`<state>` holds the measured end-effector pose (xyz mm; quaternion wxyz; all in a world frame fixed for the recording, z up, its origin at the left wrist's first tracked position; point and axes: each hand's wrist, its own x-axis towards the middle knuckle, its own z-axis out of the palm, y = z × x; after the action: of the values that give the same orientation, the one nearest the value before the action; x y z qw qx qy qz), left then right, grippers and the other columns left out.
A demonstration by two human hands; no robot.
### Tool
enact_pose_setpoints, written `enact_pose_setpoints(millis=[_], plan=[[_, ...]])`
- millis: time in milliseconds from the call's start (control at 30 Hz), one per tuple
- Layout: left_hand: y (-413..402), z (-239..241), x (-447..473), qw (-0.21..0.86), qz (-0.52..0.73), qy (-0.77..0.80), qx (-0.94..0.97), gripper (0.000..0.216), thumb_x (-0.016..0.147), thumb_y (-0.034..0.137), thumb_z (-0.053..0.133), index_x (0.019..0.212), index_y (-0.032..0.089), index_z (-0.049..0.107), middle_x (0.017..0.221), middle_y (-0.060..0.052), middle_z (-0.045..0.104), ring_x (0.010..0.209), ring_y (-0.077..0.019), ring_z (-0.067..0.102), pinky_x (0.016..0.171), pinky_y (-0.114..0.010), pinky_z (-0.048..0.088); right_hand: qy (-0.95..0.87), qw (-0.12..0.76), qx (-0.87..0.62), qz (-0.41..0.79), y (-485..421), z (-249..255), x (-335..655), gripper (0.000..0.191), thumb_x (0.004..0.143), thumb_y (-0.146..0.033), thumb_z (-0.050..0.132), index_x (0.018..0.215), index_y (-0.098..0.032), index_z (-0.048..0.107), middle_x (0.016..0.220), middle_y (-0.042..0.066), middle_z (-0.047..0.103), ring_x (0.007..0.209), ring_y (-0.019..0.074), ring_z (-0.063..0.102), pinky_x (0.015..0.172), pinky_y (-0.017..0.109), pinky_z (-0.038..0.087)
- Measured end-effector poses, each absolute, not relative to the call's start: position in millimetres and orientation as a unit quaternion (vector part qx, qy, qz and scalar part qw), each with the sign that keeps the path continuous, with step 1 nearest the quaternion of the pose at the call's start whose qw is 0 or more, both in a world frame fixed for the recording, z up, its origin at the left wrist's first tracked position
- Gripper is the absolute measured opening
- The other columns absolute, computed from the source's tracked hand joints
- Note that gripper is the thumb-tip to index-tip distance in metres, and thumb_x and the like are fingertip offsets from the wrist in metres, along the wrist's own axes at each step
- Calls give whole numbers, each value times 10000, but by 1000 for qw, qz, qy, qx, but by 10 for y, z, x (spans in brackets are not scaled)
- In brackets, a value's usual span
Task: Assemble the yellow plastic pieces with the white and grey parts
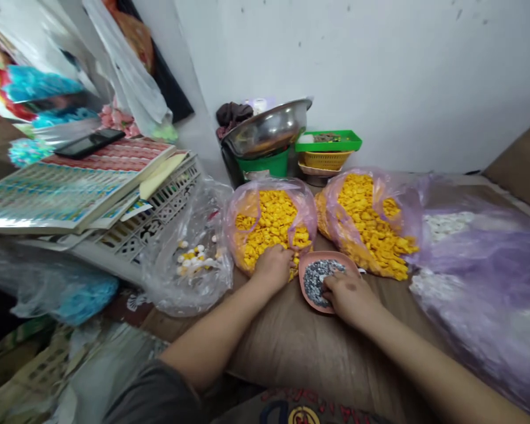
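Observation:
My left hand (274,266) is at the front edge of an open purple-tinted plastic bag (232,212) filled with small yellow pieces (274,212). Its fingers are curled against the yellow pieces, and their tips are hidden. My right hand (350,295) reaches into a shallow pink dish (305,299) of small shiny grey pieces (318,277). The fingers there are drawn together in a pinch among the grey pieces; what lies between them is too small to make out. Behind the dish leans a second plastic bag of yellow pieces (366,224).
A clear bag (189,294) with white-and-yellow pieces lies left, beside a plastic crate (159,206) bearing printed sheets (70,194) and a phone (90,143). Purple bags (490,271) cover the right. At the wall stand a metal bowl (269,126) and a green tray (351,141).

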<state>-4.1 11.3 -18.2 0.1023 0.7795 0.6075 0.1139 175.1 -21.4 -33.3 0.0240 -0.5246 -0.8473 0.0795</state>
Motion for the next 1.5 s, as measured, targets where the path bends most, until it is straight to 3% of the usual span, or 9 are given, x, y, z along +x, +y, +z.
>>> enact_pose_setpoints(millis=[367, 633, 700, 800, 900, 1000, 1133, 1300, 1500], plan=[[89, -255, -136, 134, 143, 612, 766, 174, 708, 160, 531, 780, 216, 679, 791, -70, 663, 790, -219, 572, 736, -320, 389, -834, 157, -522, 88, -303, -365, 1863, 134, 738, -118, 482, 686, -176, 590, 754, 66, 605, 761, 190, 560, 707, 289, 442], [154, -192, -229, 146, 249, 625, 725, 106, 688, 156, 540, 748, 209, 610, 793, -26, 628, 779, -177, 556, 689, -276, 405, -791, 329, -497, 140, -451, -250, 1917, 136, 777, -130, 419, 700, -193, 511, 700, 48, 565, 707, 184, 545, 641, 296, 451], [99, -158, -163, 189, 317, 618, 694, 31, 652, 172, 580, 668, 195, 567, 681, 0, 575, 678, -155, 528, 631, -258, 401, -768, 365, -494, 182, -502, -188, 1908, 125, 777, -130, 422, 700, -198, 494, 695, 36, 556, 698, 172, 541, 634, 282, 445], [-102, -87, 33, 321, 400, 553, 656, 100, 618, 147, 605, 600, 189, 516, 582, 33, 502, 566, -110, 469, 558, -223, 376, -718, 421, -492, 256, -571, -115, 1874, 101, 790, -150, 422, 724, -200, 481, 748, 32, 567, 725, 159, 541, 656, 272, 441], [-367, -32, 260, 512, 416, 431, 615, 147, 587, 132, 659, 642, 183, 532, 612, 29, 528, 592, -95, 487, 586, -210, 395, -666, 466, -479, 330, -636, -89, 1834, 95, 804, -171, 409, 736, -202, 467, 803, 26, 571, 758, 145, 543, 673, 258, 441], [-535, -51, 431, 643, 455, 373, 490, 229, 510, 131, 733, 631, 173, 543, 621, 29, 560, 615, -93, 526, 598, -202, 426, -646, 466, -471, 379, -704, -104, 1823, 101, 804, -168, 406, 728, -202, 463, 699, -11, 533, 660, 120, 514, 609, 224, 431], [-575, -150, 569, 704, 482, 398, 338, 308, 425, 171, 801, 661, 158, 605, 696, 13, 639, 625, -90, 570, 602, -200, 458, -643, 481, -479, 355, -787, -155, 1869, 106, 807, -175, 417, 717, -202, 467, 655, -20, 507, 619, 115, 492, 570, 213, 414], [-584, -172, 650, 773, 427, 401, 245, 303, 462, 228, 800, 715, 140, 657, 692, -19, 679, 613, -102, 599, 606, -220, 485, -670, 492, -497, 248, -826, -234, 1933, 103, 797, -155, 453, 737, -199, 525, 720, 12, 553, 711, 142, 524, 648, 247, 426], [-596, -166, 660, 793, 421, 382, 217, 292, 481, 185, 792, 746, 133, 678, 696, -29, 682, 593, -92, 593, 591, -202, 483, -668, 502, -507, 211, -801, -259, 1948, 135, 819, -149, 433, 758, -201, 541, 733, 19, 546, 706, 142, 533, 634, 252, 444]])
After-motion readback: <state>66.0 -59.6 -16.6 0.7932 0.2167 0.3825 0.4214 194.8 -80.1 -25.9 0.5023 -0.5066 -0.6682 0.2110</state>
